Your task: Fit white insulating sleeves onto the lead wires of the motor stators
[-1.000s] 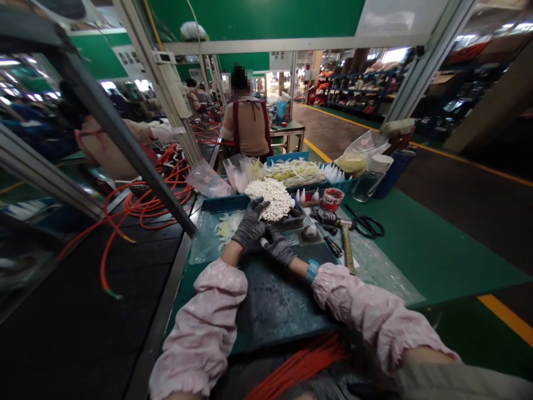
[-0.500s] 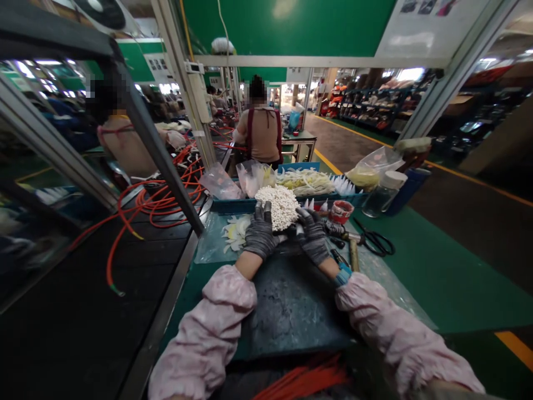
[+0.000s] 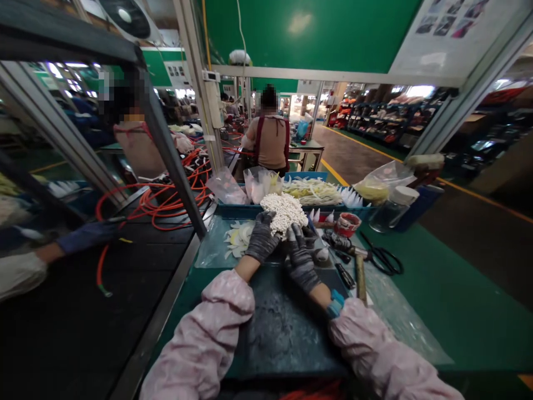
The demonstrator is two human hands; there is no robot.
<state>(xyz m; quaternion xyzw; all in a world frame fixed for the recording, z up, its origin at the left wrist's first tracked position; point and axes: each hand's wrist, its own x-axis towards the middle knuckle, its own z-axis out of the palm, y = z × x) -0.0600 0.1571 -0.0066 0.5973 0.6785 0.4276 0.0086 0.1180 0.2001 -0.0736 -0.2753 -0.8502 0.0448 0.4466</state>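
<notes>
Hiding fingertips: white pellet heap [image 3: 285, 213]

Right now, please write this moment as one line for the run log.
left hand: at white pellet pile | right hand: beside pile, on dark mat | hammer, scissors at right

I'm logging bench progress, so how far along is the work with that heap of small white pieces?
Done: nothing finished shows that I can tell. In hand: the left hand and right hand, both gloved, are at the near edge of the white pile; whether either holds a piece is unclear. Left: the pile looks large and full.
</notes>
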